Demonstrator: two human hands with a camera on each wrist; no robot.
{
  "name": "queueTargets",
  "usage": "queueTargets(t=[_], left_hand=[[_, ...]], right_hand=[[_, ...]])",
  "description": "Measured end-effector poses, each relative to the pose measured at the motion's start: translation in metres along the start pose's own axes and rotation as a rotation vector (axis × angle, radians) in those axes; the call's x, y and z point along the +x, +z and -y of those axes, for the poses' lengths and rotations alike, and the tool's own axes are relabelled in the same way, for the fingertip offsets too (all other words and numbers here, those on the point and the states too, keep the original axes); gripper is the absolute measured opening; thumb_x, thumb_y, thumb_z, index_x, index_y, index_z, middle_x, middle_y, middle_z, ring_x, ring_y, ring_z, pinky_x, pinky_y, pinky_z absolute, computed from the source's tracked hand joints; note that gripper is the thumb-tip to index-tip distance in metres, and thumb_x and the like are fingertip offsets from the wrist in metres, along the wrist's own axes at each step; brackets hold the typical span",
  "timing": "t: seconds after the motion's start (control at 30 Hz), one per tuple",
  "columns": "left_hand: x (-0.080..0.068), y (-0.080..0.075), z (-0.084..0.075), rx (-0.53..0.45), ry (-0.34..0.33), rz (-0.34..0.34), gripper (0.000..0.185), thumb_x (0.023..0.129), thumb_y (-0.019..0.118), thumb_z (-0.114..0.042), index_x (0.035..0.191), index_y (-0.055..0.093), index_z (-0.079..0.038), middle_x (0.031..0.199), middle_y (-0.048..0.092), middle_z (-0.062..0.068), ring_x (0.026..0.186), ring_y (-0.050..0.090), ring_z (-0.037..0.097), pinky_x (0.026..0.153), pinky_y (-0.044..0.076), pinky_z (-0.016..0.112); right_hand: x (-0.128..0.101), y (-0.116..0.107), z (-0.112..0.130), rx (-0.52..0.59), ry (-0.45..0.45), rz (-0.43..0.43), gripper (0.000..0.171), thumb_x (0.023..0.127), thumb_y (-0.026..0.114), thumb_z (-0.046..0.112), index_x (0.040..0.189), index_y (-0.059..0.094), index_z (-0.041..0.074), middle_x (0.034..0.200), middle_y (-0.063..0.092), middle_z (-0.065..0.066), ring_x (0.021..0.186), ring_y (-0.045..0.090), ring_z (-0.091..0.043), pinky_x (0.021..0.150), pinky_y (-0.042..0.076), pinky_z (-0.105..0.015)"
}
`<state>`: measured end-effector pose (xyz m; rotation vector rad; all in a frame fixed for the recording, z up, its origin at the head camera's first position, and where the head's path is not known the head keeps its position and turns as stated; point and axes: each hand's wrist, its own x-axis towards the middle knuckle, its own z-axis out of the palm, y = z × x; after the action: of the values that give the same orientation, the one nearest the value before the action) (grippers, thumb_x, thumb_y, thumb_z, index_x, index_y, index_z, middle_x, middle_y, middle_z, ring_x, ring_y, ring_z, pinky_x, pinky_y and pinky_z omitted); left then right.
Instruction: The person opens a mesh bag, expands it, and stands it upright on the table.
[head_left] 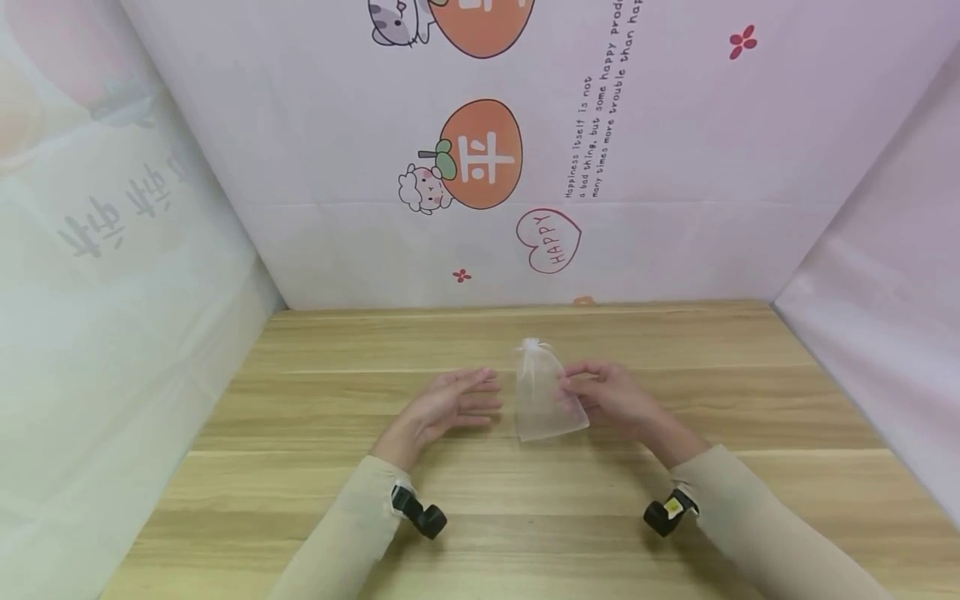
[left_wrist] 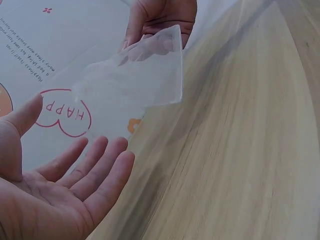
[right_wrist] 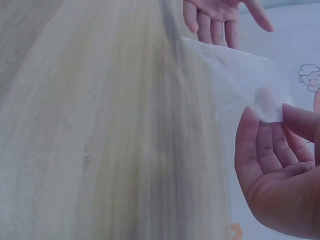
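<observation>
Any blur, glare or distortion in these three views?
Head view: sharp, evenly lit, wide-angle bending of the walls, soft shadows under the hands. Left wrist view: table streaked with blur. Right wrist view: hazy and washed out, sheer bag soft-edged.

pouch (head_left: 542,392): between my hands, above the table (head_left: 300,467)
left hand (head_left: 447,406): just left of it
right hand (head_left: 611,397): at its right edge

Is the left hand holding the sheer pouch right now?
No: the left hand lies open, palm up, apart from the sheer pouch, which the right hand pinches.
</observation>
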<state>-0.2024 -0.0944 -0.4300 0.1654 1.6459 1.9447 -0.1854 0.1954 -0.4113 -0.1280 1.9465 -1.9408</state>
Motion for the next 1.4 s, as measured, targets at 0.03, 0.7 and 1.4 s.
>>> queueTargets(t=[0.03, 0.7, 1.4], left_hand=[[0.001, 0.001, 0.0, -0.006, 0.002, 0.006, 0.06, 0.104, 0.055, -0.034, 0.148, 0.039, 0.005, 0.147, 0.046, 0.026, 0.126, 0.055, 0.04, 0.101, 0.048, 0.051], [0.015, 0.021, -0.015, -0.108, 0.038, 0.004, 0.053, 0.103, 0.059, -0.03, 0.145, 0.048, 0.0, 0.142, 0.054, 0.022, 0.125, 0.057, 0.035, 0.103, 0.047, 0.048], [0.017, 0.029, -0.017, -0.123, 0.078, -0.059, 0.027, 0.098, 0.067, -0.014, 0.124, 0.068, -0.006, 0.103, 0.073, 0.005, 0.09, 0.07, 0.021, 0.085, 0.057, 0.039]], right_hand=[[-0.001, 0.0, 0.001, 0.005, -0.007, 0.001, 0.029, 0.1, 0.062, 0.009, 0.122, 0.057, -0.009, 0.095, 0.073, -0.01, 0.085, 0.071, -0.02, 0.078, 0.059, -0.038], [-0.006, 0.015, 0.001, 0.061, -0.091, -0.005, 0.025, 0.101, 0.059, 0.006, 0.123, 0.058, -0.007, 0.11, 0.072, -0.017, 0.096, 0.071, -0.021, 0.089, 0.056, -0.041], [-0.004, 0.021, -0.002, 0.066, -0.095, -0.008, 0.018, 0.101, 0.059, 0.006, 0.118, 0.062, -0.001, 0.109, 0.073, -0.016, 0.098, 0.071, -0.022, 0.092, 0.055, -0.044]])
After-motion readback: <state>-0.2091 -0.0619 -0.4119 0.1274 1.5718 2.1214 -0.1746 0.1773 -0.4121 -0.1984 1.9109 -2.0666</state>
